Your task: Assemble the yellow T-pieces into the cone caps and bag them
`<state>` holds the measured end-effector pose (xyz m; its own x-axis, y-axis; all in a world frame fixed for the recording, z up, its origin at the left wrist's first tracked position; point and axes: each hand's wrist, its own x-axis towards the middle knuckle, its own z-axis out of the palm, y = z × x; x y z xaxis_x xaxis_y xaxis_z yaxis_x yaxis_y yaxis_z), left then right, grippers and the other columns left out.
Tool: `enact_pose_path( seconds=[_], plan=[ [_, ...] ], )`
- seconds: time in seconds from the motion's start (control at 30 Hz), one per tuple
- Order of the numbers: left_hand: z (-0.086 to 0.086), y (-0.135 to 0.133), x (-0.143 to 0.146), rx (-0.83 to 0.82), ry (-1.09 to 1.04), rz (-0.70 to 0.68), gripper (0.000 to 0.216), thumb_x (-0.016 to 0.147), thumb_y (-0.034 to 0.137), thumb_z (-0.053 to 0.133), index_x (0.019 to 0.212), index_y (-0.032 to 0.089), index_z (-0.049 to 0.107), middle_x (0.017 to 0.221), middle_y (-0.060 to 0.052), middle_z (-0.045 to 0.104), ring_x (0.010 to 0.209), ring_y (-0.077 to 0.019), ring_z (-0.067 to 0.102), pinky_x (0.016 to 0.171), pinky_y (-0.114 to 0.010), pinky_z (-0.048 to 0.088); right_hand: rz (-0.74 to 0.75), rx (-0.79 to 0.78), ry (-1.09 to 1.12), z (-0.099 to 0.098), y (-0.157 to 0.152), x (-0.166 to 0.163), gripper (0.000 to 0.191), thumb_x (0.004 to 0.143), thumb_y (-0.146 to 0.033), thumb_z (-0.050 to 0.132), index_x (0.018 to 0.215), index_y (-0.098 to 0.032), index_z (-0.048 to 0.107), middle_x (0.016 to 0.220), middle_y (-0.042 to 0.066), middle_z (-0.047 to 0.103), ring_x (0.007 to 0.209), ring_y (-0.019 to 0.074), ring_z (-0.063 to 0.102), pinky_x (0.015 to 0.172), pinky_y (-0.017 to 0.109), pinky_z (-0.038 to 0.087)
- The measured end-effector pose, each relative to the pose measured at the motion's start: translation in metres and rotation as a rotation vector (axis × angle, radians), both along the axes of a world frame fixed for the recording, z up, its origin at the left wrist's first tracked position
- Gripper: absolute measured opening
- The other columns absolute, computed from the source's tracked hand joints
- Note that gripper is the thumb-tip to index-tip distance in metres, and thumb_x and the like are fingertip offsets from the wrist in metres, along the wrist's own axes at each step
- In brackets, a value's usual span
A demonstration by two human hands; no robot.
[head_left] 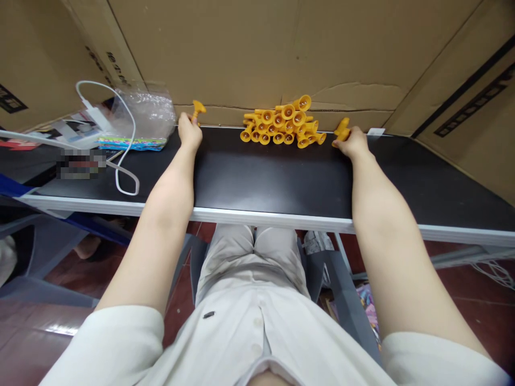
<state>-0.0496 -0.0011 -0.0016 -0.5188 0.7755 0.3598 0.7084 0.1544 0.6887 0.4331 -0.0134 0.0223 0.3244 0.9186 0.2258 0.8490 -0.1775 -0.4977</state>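
A pile of several small orange plastic pieces [281,126], each a cup on a short stem, lies at the far edge of the black table [261,171] against the cardboard wall. My left hand [189,131] is closed around one orange piece [198,109], held upright to the left of the pile. To the right of the pile, my right hand [354,143] rests on the table with its fingers closed on another orange piece [341,130].
Cardboard sheets [257,48] wall in the back and right of the table. At the left lie a clear plastic bag [147,110], a white charger with its cable [120,161], and colourful packets [131,143]. Grey chairs stand below the table.
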Motion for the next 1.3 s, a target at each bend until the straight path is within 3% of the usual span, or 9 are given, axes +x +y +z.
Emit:
enact_pose_path(
  seconds=[0.13, 0.23, 0.33, 0.47, 0.6, 0.77, 0.87, 1.07, 1.3],
  plan=[
    [0.017, 0.008, 0.018, 0.139, -0.526, -0.058, 0.031, 0.121, 0.020, 0.046, 0.148, 0.024, 0.062, 0.158, -0.012, 0.074, 0.150, -0.0202, 0.070, 0.127, -0.038, 0.054, -0.012, -0.030, -0.032, -0.001, -0.002, 0.002, 0.052, 0.104, -0.019, 0.087, 0.153, -0.008, 0.072, 0.160, 0.028, 0.070, 0.152, 0.0362, 0.068, 0.128, 0.045, 0.052],
    [0.023, 0.002, 0.034, 0.256, -0.999, -0.194, 0.016, 0.123, 0.026, 0.048, 0.121, 0.028, 0.064, 0.127, -0.003, 0.084, 0.141, -0.0174, 0.075, 0.125, -0.038, 0.057, -0.065, 0.008, -0.072, 0.005, -0.002, -0.003, 0.060, 0.102, -0.012, 0.087, 0.156, 0.003, 0.066, 0.159, 0.030, 0.070, 0.151, 0.0378, 0.069, 0.124, 0.042, 0.054],
    [0.023, -0.006, 0.046, 0.291, -1.169, -0.199, 0.020, 0.117, 0.024, 0.064, 0.098, 0.027, 0.059, 0.116, -0.001, 0.084, 0.138, -0.0176, 0.076, 0.120, -0.036, 0.061, -0.079, 0.110, -0.109, 0.016, -0.002, -0.014, 0.055, 0.107, -0.005, 0.077, 0.159, 0.003, 0.062, 0.161, 0.029, 0.068, 0.153, 0.0337, 0.067, 0.125, 0.038, 0.051],
    [0.024, -0.011, 0.055, 0.278, -1.173, -0.248, 0.023, 0.115, 0.024, 0.065, 0.093, 0.024, 0.060, 0.106, -0.001, 0.082, 0.128, -0.0195, 0.080, 0.108, -0.035, 0.064, -0.043, 0.252, -0.176, 0.037, -0.003, -0.038, 0.044, 0.109, -0.002, 0.068, 0.153, 0.002, 0.064, 0.161, 0.030, 0.064, 0.154, 0.0317, 0.061, 0.126, 0.038, 0.045],
    [0.026, -0.016, 0.063, 0.225, -1.148, -0.370, 0.020, 0.113, 0.027, 0.069, 0.093, 0.024, 0.066, 0.094, -0.001, 0.081, 0.114, -0.0192, 0.083, 0.102, -0.030, 0.064, 0.150, 0.346, -0.232, 0.049, -0.006, -0.067, 0.041, 0.107, -0.003, 0.067, 0.148, -0.002, 0.067, 0.160, 0.028, 0.064, 0.152, 0.0353, 0.058, 0.125, 0.046, 0.045],
    [0.024, -0.025, 0.076, 0.060, -1.023, -0.606, 0.029, 0.104, 0.051, 0.082, 0.107, 0.024, 0.075, 0.102, -0.005, 0.087, 0.116, -0.0259, 0.085, 0.103, -0.036, 0.065, 0.560, 0.339, -0.335, 0.028, 0.004, -0.090, 0.033, 0.099, -0.017, 0.077, 0.131, -0.020, 0.076, 0.142, 0.018, 0.075, 0.135, 0.0393, 0.067, 0.118, 0.055, 0.052],
    [0.022, -0.027, 0.085, -0.014, -0.998, -0.676, 0.032, 0.104, 0.054, 0.079, 0.103, 0.022, 0.075, 0.099, -0.006, 0.088, 0.112, -0.0247, 0.084, 0.103, -0.034, 0.063, 0.721, 0.285, -0.402, 0.007, 0.012, -0.099, 0.024, 0.096, -0.024, 0.078, 0.120, -0.021, 0.079, 0.133, 0.016, 0.079, 0.125, 0.0414, 0.071, 0.110, 0.056, 0.058],
    [0.019, -0.027, 0.094, -0.117, -0.957, -0.706, 0.032, 0.106, 0.051, 0.066, 0.107, 0.021, 0.078, 0.091, -0.007, 0.087, 0.103, -0.0257, 0.085, 0.098, -0.037, 0.065, 0.763, 0.231, -0.444, -0.009, 0.011, -0.113, 0.024, 0.096, -0.026, 0.075, 0.117, -0.018, 0.082, 0.129, 0.018, 0.081, 0.122, 0.0413, 0.075, 0.108, 0.052, 0.060],
    [0.019, -0.027, 0.092, -0.104, -0.981, -0.766, 0.051, 0.098, 0.071, 0.074, 0.107, 0.022, 0.079, 0.092, -0.009, 0.088, 0.109, -0.0291, 0.085, 0.098, -0.036, 0.065, 0.777, 0.212, -0.435, -0.003, 0.000, -0.117, 0.028, 0.099, -0.027, 0.074, 0.123, -0.015, 0.083, 0.130, 0.018, 0.083, 0.121, 0.0401, 0.077, 0.105, 0.049, 0.060]
  ],
)
